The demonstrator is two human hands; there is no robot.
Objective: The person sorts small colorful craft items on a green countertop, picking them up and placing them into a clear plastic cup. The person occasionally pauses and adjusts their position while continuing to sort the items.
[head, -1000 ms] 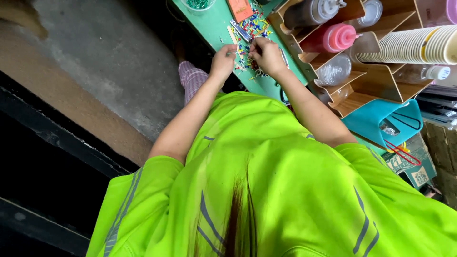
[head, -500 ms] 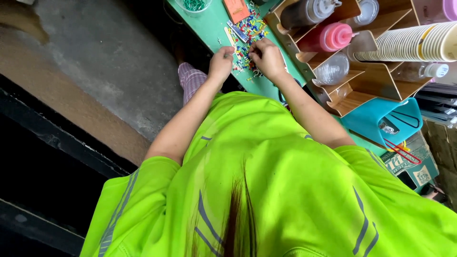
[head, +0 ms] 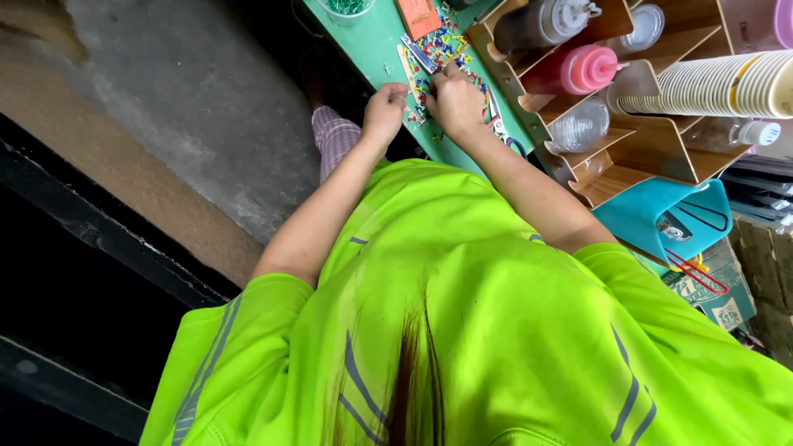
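Your left hand [head: 385,106] sits curled, fingers bent down at the near edge of the green table [head: 372,45] in the upper middle of the frame, touching the scatter of small coloured pins [head: 442,45]; I cannot tell whether it pinches one. Your right hand [head: 454,101] lies just beside it, knuckles up and fingers folded onto the same scatter, and whether it grips anything is hidden under the hand. Beyond the pins, at the top edge, an orange card [head: 417,14] lies flat, and a clear cup [head: 347,8] of green pins stands left of it. To the upper right, a wooden rack [head: 652,144] holds a dark squeeze bottle [head: 541,23], a red squeeze bottle [head: 570,73] and a sideways stack of paper cups [head: 710,83]. Compared with half a second ago, both hands have stayed on the pins, close together.
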